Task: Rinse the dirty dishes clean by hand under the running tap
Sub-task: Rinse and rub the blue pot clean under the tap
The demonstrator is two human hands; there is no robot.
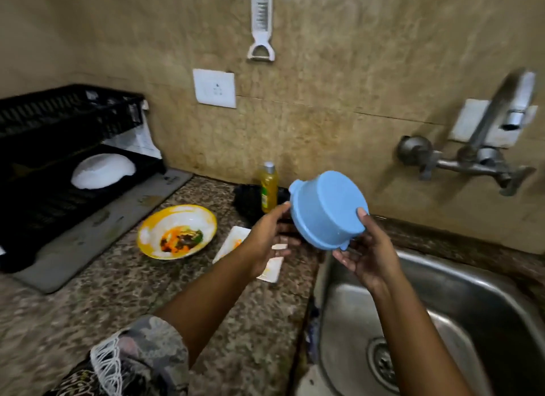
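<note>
A light blue plastic bowl [327, 208] with small side handles is held up over the counter's edge beside the sink, its underside turned toward me. My left hand [269, 237] grips its left rim and my right hand [367, 254] grips its lower right rim. On the granite counter [124, 280] lies a yellow-rimmed plate [177, 231] with food scraps, and a white rectangular dish [236, 242] with orange smears lies partly under my left hand. The wall tap [483, 147] is at the right; no water shows from it.
A steel sink [442, 322] with a drain fills the lower right. A black dish rack [59, 159] at the left holds an upturned white bowl [103, 174] on a grey mat. A yellow soap bottle [269, 186] and a black scrubber stand by the wall.
</note>
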